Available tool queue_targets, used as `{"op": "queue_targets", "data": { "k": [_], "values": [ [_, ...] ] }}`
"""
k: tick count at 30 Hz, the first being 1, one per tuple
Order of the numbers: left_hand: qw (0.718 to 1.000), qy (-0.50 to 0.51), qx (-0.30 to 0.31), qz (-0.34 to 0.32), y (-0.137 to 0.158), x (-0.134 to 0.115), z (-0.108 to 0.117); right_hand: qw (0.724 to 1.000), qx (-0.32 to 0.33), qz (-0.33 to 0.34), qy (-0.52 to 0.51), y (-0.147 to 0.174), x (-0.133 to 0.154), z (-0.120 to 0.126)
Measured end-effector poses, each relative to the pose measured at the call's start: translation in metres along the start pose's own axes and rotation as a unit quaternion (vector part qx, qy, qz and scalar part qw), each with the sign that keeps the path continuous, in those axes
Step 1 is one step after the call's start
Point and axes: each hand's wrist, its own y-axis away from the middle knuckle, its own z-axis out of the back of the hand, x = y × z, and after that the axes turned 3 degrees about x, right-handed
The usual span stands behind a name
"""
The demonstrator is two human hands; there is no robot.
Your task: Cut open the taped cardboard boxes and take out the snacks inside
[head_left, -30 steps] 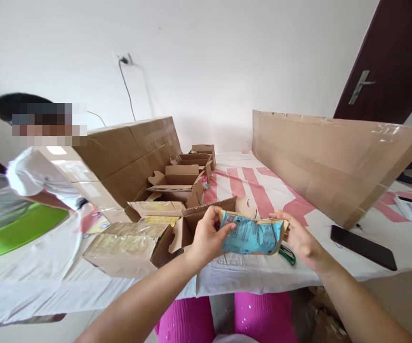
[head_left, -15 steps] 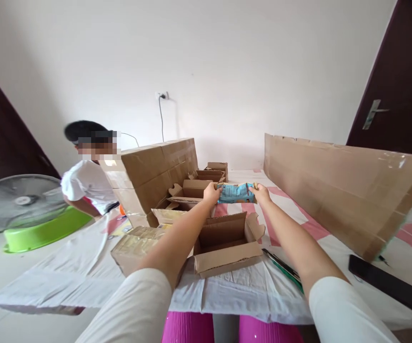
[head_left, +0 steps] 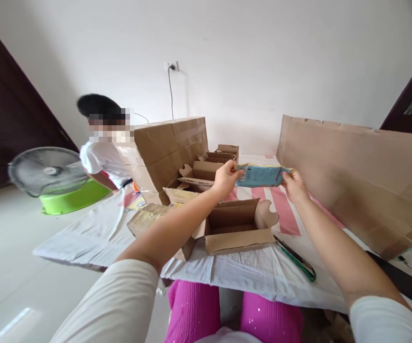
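Observation:
Between my two hands a blue plastic packet is stretched out flat, held up over the table. My left hand pinches its left end, and my right hand grips its right end. What the packet contains cannot be seen. Below it, near the table's front edge, stands an open cardboard box with its flaps folded outward. Several more open boxes run in a row toward the wall, partly hidden by my left hand and forearm.
A green-handled utility knife lies right of the near box. Large cardboard pieces stand at left, with another cardboard panel at right. A taped carton sits by my left forearm. Beyond the table's left side are a person and a fan.
My view has tilted down and turned slightly left. Both hands still hold the packet, which now looks flatter and straighter between them. The utility knife has come fully into sight.

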Motion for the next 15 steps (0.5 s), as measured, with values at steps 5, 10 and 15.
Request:
{"op": "queue_targets", "data": {
  "k": [5,10,15],
  "values": [
    [0.955,0.024,0.058,-0.288,0.092,-0.048,0.008,0.986,-0.127,0.033,-0.101,0.06,0.04,0.047],
    [0.863,-0.02,0.197,-0.465,0.205,-0.002,0.01,0.976,0.106,-0.049,-0.183,0.165,0.017,0.078],
    [0.904,-0.09,0.147,-0.39,0.239,0.074,0.014,0.965,0.22,-0.121,-0.078,0.218,-0.035,0.05]
  ]
}}
